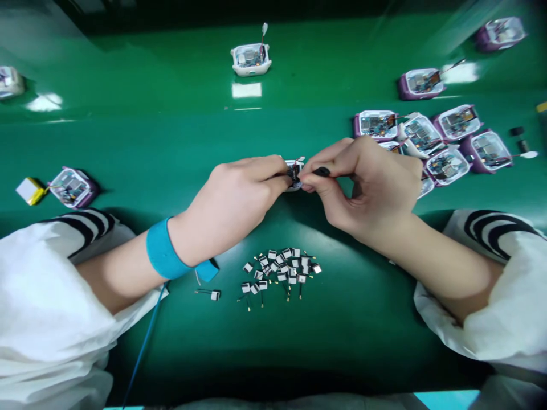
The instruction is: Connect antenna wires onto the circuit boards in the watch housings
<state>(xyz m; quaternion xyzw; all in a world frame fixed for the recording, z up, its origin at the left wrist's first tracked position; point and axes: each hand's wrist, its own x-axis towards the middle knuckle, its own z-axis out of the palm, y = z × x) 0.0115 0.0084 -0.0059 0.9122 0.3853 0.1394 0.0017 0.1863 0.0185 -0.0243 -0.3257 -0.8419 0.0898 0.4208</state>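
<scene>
Partly behind the right hand (380,182), open casings (422,136)

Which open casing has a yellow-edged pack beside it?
The purple casing at left; the yellow-edged pack lies just left of it. No other visible casing has one.

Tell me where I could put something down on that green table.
There's bare table between the left purple case and the upper-middle white case. Another patch lies between the small parts and the right sleeve. It's crowded beside the right hand, where cases bunch together.
</scene>
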